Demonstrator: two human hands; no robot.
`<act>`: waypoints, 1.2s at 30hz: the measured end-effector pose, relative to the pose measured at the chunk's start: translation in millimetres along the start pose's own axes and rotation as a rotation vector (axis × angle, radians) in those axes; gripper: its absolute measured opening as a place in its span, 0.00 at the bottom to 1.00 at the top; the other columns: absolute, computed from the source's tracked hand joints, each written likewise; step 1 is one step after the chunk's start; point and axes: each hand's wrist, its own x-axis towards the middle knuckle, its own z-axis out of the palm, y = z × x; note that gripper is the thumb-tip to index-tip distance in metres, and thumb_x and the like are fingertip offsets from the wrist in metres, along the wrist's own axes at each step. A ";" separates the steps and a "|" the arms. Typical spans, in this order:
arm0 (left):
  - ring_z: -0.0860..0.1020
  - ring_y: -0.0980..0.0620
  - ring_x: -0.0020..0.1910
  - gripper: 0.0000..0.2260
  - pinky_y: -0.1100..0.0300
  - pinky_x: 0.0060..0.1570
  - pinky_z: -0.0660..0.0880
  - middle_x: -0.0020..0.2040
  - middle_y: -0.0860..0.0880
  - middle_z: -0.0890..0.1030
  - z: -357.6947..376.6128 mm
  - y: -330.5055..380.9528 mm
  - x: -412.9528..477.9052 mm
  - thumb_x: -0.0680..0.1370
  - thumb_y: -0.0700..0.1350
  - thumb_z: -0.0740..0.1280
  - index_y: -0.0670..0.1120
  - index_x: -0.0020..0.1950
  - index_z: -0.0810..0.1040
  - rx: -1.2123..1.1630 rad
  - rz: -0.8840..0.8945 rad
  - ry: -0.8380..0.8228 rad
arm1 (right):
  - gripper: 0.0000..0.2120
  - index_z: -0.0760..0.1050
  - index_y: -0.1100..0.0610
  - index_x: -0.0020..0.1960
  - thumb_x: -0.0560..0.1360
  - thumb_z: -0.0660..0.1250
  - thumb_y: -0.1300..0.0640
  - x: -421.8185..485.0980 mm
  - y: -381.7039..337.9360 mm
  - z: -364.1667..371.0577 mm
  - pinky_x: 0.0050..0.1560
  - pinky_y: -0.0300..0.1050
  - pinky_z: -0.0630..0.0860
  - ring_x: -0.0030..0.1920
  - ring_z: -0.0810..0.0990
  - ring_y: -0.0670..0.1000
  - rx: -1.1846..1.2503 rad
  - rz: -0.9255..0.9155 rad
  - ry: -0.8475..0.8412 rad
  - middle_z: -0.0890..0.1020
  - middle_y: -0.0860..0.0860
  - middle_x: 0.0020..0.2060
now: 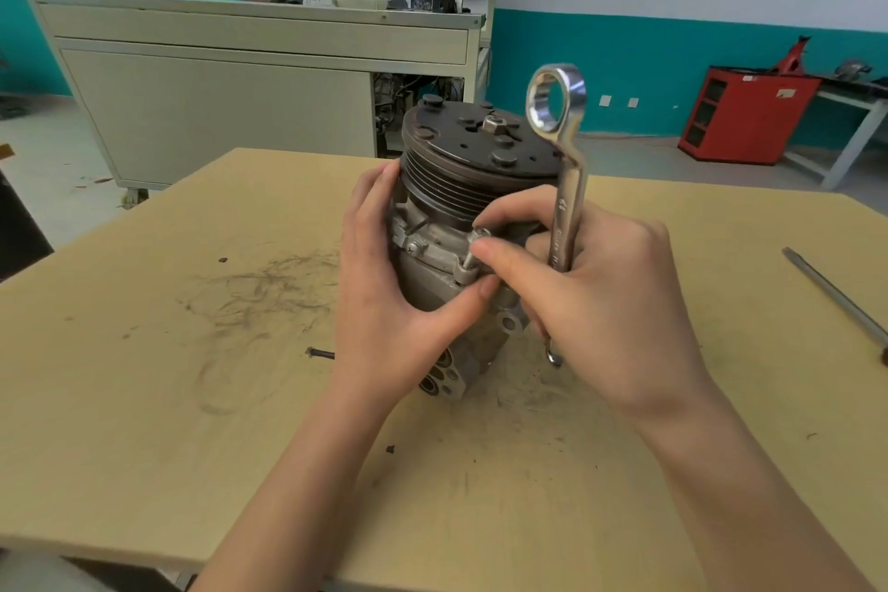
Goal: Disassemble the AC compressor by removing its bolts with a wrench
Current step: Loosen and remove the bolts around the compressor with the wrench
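While the left hand [379,284] clasps the upright AC compressor [456,188] at the middle of the table [192,351], the right hand [610,298], nearer the bolt [479,234], pinches its head between thumb and forefinger, wrench [569,188] clamped in its other fingers; the bolt's long axis runs upward along the housing.

One head-worn camera (wide-angle) looks forward and down, close over the compressor [447,197] on the table [144,327].
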 end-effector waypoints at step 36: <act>0.64 0.44 0.74 0.40 0.43 0.72 0.63 0.73 0.39 0.64 -2.3 0.2 0.1 0.70 0.55 0.71 0.38 0.75 0.58 -0.004 0.008 -0.045 | 0.14 0.77 0.58 0.38 0.78 0.63 0.51 -4.1 115.4 -84.7 0.22 0.35 0.67 0.18 0.70 0.43 -0.293 0.564 -0.118 0.78 0.51 0.23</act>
